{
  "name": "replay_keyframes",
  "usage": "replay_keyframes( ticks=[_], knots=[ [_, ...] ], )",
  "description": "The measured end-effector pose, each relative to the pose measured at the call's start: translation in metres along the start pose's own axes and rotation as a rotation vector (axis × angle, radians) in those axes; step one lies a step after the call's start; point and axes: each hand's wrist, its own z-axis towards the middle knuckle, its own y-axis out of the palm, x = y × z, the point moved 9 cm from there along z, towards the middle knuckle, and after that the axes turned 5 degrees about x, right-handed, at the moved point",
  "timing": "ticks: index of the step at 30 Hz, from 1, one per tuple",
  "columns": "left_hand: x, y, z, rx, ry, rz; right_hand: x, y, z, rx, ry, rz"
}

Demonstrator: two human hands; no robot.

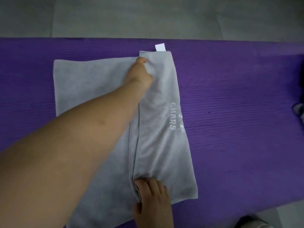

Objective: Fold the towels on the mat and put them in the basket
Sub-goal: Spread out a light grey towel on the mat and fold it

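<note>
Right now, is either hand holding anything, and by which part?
Both hold the grey towel by its folded-over flap: the left hand grips the flap's far edge, the right hand pinches its near edge.

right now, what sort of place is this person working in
Most likely an indoor floor, perhaps at home or in an exercise room: a purple ribbed mat lies on grey floor tiles, with a grey towel partly folded on the mat.
</note>
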Motion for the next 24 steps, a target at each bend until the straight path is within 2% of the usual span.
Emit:
replay_keyframes(
  ticks=[4,8,12,14,18,24],
  knots=[
    [0.007,-0.027,-0.001,0.119,0.149,-0.131,-0.009,-0.013,-0.001,0.054,-0.056,0.025],
    [-0.001,-0.092,-0.011,0.209,0.271,-0.19,-0.053,-0.011,-0.005,0.058,-0.187,0.073],
    [-0.055,-0.153,-0.016,0.237,0.2,-0.132,-0.105,0.005,-0.014,0.097,-0.273,0.148],
    [-0.088,-0.171,-0.018,0.238,0.107,-0.102,-0.124,0.022,-0.019,0.035,-0.316,0.136],
    [-0.133,-0.18,-0.026,0.195,0.019,-0.062,-0.138,0.058,-0.031,-0.262,-0.364,0.026],
    [-0.118,-0.182,-0.026,0.192,0.107,0.0,-0.13,0.068,-0.038,-0.329,-0.383,0.0]
  ],
)
